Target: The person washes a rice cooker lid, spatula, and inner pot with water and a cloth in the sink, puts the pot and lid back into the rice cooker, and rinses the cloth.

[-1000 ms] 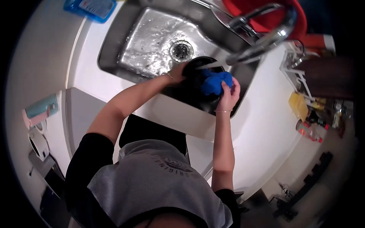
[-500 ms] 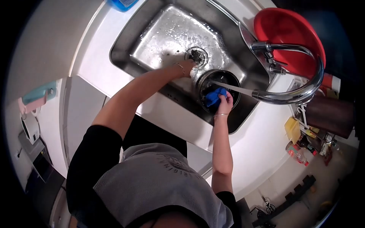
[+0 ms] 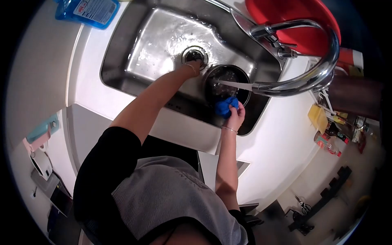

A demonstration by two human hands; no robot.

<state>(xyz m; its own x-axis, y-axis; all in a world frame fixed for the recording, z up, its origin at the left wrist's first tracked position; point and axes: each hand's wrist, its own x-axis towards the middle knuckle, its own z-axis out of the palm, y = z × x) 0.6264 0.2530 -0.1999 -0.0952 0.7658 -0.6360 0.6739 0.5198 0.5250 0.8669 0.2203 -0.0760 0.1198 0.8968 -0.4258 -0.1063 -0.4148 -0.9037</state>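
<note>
A dark round pot [image 3: 209,93] stands in the steel sink [image 3: 149,45], and a stream of water [image 3: 237,84] from the faucet [image 3: 294,86] runs into it, churning the water inside. My right hand [image 3: 235,116] grips a crumpled blue cloth [image 3: 223,107] at the near rim of the pot. Over by the drain [image 3: 194,54], my left hand [image 3: 194,68] reaches down close to the pot's left side. Its fingers are mostly hidden, so I cannot tell whether it touches the pot.
A red basin [image 3: 294,20] sits behind the faucet. At the upper left, a blue bottle [image 3: 96,12] stands on the counter [image 3: 92,87]. Along the right wall are a yellow sponge-like item [image 3: 317,117], a bottle with a red cap [image 3: 328,143] and scissors [image 3: 304,207].
My right hand has drawn the blue cloth from inside the pot toward its near rim. My left hand stays near the drain. The whole view has shifted, showing more of the blue bottle.
</note>
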